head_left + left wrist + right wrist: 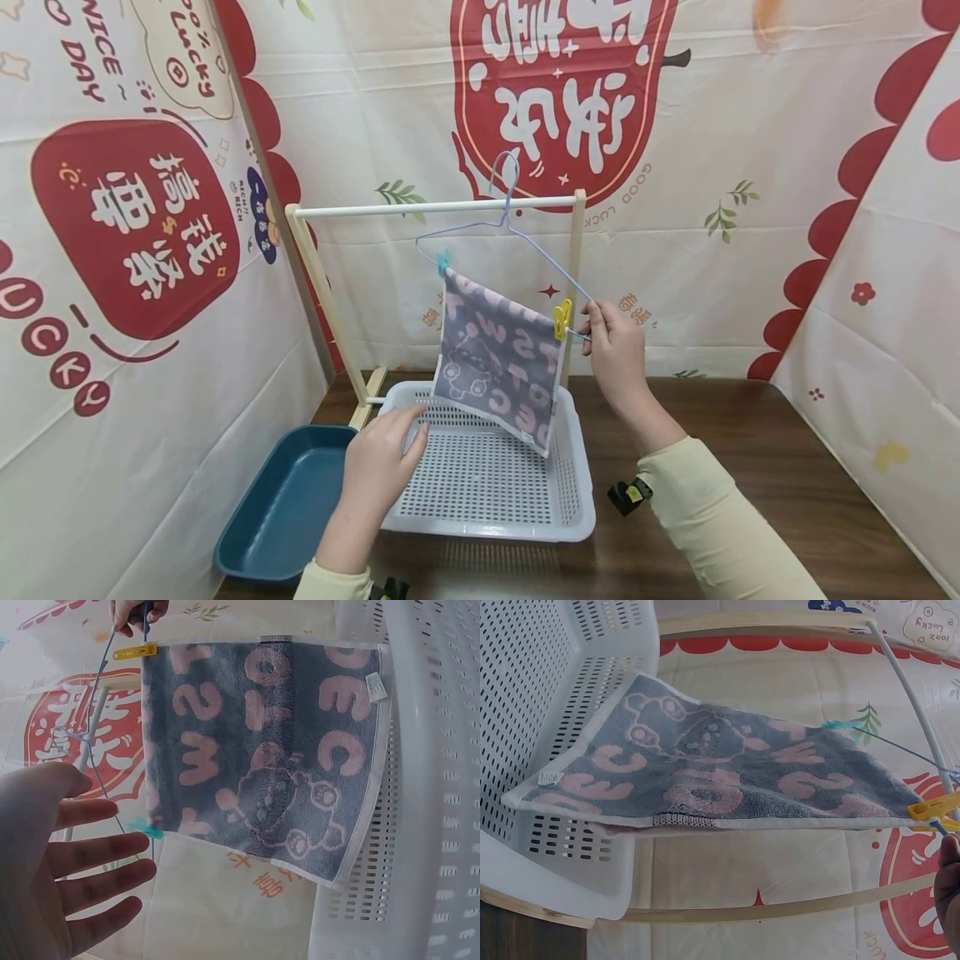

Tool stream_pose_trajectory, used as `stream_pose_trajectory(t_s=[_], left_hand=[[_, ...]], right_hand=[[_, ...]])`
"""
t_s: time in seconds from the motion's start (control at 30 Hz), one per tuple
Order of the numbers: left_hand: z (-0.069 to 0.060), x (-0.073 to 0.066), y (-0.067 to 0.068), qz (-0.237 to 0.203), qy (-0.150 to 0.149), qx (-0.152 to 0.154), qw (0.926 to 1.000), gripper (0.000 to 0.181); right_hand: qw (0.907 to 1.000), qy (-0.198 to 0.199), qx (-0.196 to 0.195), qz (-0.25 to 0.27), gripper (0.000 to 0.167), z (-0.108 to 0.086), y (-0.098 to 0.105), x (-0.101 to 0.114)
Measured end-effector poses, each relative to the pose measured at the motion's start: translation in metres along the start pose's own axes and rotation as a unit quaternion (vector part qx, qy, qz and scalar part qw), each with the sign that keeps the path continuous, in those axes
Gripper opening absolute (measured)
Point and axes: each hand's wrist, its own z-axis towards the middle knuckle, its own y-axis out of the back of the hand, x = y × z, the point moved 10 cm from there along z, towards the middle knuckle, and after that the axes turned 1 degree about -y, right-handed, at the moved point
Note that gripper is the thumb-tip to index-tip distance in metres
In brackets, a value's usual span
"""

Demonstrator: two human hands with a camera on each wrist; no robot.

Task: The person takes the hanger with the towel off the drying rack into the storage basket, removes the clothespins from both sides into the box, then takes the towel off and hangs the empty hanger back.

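left hand (381,460), fingers spread and holding nothing, hovers near the left edge of a white basket (487,529); a teal clip (443,262) and, farther right, a yellow clip (562,320) fasten a gray-and-pink towel (497,354), slanting over the basket, to a blue hanger (553,265); right hand (618,346), fingers curled, grips the hanger's lower right corner

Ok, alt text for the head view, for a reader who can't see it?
A person's right hand grips a blue wire hanger with a gray-and-pink lettered towel pinned on by a teal clothespin and a yellow clothespin. Their empty left hand is near a white slotted basket in front of a garment rack.
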Motion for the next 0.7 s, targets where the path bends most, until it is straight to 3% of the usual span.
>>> stream_pose_trajectory(t_s=[0.37, 0.7], left_hand=[[0.004, -0.006, 0.016, -0.019, -0.004, -0.024, 0.9995, 0.028], [-0.008, 0.0, 0.028, -0.019, 0.009, -0.028, 0.9994, 0.03]], right_hand=[[0.9981, 0.028, -0.044, 0.033, 0.025, -0.007, 0.025, 0.01], [0.9954, 0.025, -0.051, 0.077, 0.017, -0.026, 0.044, 0.006]])
